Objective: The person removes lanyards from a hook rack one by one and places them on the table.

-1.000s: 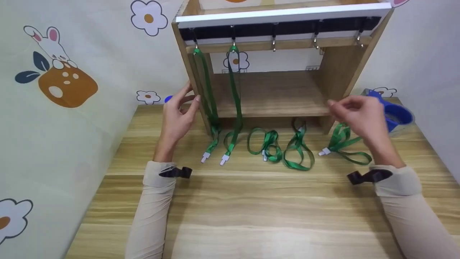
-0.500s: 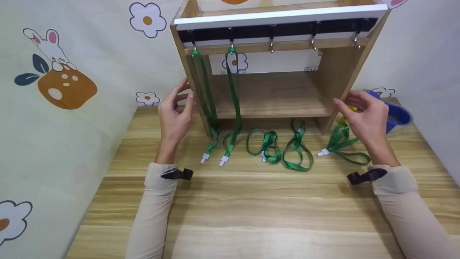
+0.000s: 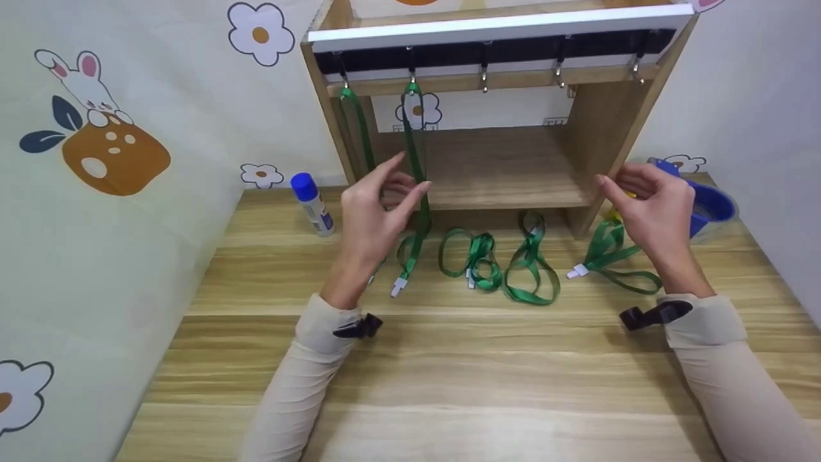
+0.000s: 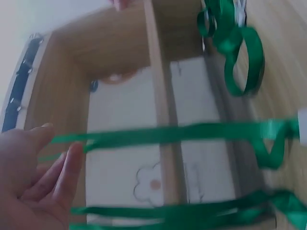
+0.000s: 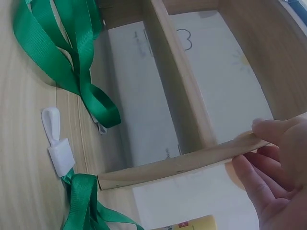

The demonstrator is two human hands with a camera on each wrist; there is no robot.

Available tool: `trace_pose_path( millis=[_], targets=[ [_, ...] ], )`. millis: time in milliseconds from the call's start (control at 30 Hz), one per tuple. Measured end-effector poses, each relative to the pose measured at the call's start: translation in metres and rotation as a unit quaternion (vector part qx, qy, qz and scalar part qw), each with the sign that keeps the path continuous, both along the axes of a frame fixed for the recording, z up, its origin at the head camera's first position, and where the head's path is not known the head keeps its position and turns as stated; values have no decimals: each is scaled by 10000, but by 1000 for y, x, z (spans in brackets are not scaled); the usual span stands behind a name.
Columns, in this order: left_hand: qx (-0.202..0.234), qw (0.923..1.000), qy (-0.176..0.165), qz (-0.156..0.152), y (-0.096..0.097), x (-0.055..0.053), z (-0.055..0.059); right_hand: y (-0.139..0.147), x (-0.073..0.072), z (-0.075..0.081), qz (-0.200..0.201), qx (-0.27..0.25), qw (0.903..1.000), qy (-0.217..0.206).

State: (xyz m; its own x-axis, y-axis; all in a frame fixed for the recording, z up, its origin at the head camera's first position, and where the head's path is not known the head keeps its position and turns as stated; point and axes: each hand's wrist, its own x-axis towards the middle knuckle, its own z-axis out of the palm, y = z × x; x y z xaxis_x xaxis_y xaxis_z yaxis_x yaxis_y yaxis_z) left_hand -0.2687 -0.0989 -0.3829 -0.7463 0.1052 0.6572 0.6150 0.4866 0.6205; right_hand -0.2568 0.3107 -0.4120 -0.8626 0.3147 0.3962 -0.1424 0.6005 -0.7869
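A wooden shelf unit (image 3: 494, 167) carries a row of metal hooks. Two green lanyards hang at its left: the first lanyard (image 3: 363, 128) from the leftmost hook, the second lanyard (image 3: 415, 154) from the hook beside it. My left hand (image 3: 375, 218) is in front of them, partly hiding the first. Its thumb and fingers are apart, near the second lanyard's strap (image 4: 192, 132) in the left wrist view. My right hand (image 3: 657, 205) grips the front edge of the right side panel (image 5: 192, 160), thumb on one face and fingers on the other.
Looped green lanyards lie on the table before the shelf: one lanyard (image 3: 485, 260) at centre, another lanyard (image 3: 535, 282) beside it, a third lanyard (image 3: 616, 256) below my right hand. A glue stick (image 3: 314, 208) stands left; a blue cup (image 3: 715, 205) stands right. Three hooks (image 3: 560, 77) are bare.
My left hand has left the shelf's left side and moved right, in front of the hanging lanyards, uncovering the glue stick. My right hand moved onto the right panel and stays there.
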Motion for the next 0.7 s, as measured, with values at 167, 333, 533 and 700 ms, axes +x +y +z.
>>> trace_pose_path(
  millis=[167, 333, 533, 700],
  targets=[
    [60, 9991, 41, 418, 18, -4, 0, 0, -1, 0, -34, -20, 10000, -80],
    [69, 9979, 345, 552, 26, -3, 5, -2, -1, 1, -47, -39, 9999, -101],
    [30, 9954, 531, 792, 31, -3, 13, -3, 0, 0, -70, 20, 9999, -89],
    [11, 9927, 726, 963, 35, -6, 19, -3, 0, 0, -70, 15, 9999, -91]
  ],
)
